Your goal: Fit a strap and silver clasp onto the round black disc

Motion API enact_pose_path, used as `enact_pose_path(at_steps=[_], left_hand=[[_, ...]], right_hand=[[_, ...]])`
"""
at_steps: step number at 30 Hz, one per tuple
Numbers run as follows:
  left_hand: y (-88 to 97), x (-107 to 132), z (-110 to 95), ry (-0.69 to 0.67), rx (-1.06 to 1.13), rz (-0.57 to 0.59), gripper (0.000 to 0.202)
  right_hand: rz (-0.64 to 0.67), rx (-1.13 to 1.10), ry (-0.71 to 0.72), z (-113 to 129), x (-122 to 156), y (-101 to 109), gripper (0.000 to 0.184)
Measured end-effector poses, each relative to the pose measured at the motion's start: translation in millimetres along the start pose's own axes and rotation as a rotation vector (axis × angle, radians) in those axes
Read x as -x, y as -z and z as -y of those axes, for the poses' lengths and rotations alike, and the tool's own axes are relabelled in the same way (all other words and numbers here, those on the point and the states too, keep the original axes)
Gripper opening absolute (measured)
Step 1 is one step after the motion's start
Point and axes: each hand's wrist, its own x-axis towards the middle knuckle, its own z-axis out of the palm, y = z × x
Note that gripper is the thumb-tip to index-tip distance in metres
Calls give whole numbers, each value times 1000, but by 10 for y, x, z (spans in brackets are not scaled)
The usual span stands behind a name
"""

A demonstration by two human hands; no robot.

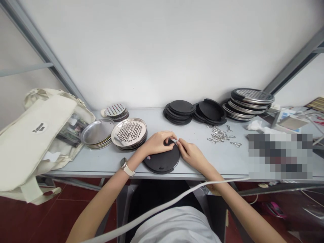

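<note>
A round black plastic disc (162, 160) lies flat at the front edge of the table, with a small slot near its front rim. My left hand (159, 141) rests over its far side, fingers curled around a small black tab at the rim. At the disc's far right, my right hand (191, 153) has thumb and fingertips pinched together close to the left fingertips. A tiny light-coloured bit shows between the two hands, too small to name. To the right lie several loose metal spring clips (218, 135).
Left of my hands are a stack of metal grater discs (129, 133), plain metal discs (97, 131) and smaller grater discs (115, 110). Behind stand black lids (181, 107) and black round trays (211, 111). Rimmed grater discs (251, 96) stand right. A cream bag (37, 135) leans left; a white cable (162, 204) crosses in front.
</note>
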Motion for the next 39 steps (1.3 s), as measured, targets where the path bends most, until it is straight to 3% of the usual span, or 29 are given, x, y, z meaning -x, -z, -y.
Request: enact_pose_path(at_steps=[22,33,39], left_hand=[[-4,7,0,-41,-46,-14,23],[3,-1,12,-37,58,-21,24],[-18,1,36,-13,64,-8,24]], right_hand=[[47,56,-20,19,-74,2,31],[9,58,-17,18,-24,-31,25],[-84,-54,-53,29,-6,-5,26]])
